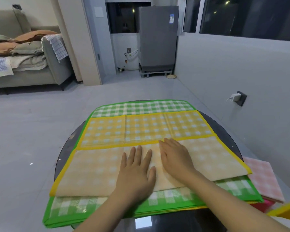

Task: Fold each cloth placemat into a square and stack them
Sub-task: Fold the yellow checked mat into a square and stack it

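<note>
Flat, fingers straight, left hand point(136, 171) and right hand point(175, 158) pressing half-folded yellow checked cloth placemat point(97, 169) mid-table; likely next, folding sideways into square.

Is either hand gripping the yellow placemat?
No. Left hand and right hand both lie flat, fingers straight, on the yellow placemat.

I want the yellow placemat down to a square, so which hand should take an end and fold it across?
Probably the right hand. Both hands lie flat on the folded yellow placemat, but the right sits farther toward the right end, so the left hand can pin the middle.
</note>
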A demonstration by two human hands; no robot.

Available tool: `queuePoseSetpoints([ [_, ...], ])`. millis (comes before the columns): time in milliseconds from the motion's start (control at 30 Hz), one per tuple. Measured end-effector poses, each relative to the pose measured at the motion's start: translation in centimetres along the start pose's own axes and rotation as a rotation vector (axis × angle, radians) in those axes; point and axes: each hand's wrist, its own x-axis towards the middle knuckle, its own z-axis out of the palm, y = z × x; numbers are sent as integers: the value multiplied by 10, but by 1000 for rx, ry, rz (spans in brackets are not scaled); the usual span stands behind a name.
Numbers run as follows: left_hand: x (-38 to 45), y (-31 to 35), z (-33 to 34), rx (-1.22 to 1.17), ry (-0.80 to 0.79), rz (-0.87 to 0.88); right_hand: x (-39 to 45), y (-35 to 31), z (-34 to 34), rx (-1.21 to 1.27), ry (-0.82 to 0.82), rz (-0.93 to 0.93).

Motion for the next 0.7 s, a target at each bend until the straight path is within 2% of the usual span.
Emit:
queuePoseSetpoints([
  [100,0,-2,3,0,13,-11,-22,-2,3,-71,-156,-9],
  [167,0,-2,3,-2,24,-8,-29,10,1,-119,-188,-2],
  [467,1,0,3,20,9,-2,-42,92,-29,-204,-156,221],
  [700,2,2,2,23,-9,1,-36,75,-29,-160,-157,250],
])
